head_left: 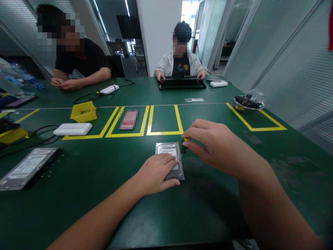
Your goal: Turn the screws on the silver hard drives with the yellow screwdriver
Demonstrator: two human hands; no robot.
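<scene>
A silver hard drive (168, 147) with a white label lies flat on the green table in front of me. My left hand (156, 172) holds it down, its fingers across the label and its thumb along the near edge; they cover much of the drive. In my right hand (213, 141) is a small screwdriver (184, 147) with a black and yellow handle, pinched between thumb and fingers. Its shaft slants down to the drive's right side. Whether the tip sits in a screw is too small to tell.
Another hard drive (28, 166) lies at left, with small screws beside it. Beyond are a white power strip (73, 129), a yellow bin (83, 111), a pink object (129, 119) within yellow tape and a metal bowl (248, 106). Two people sit opposite; one holds a dark panel (182, 83).
</scene>
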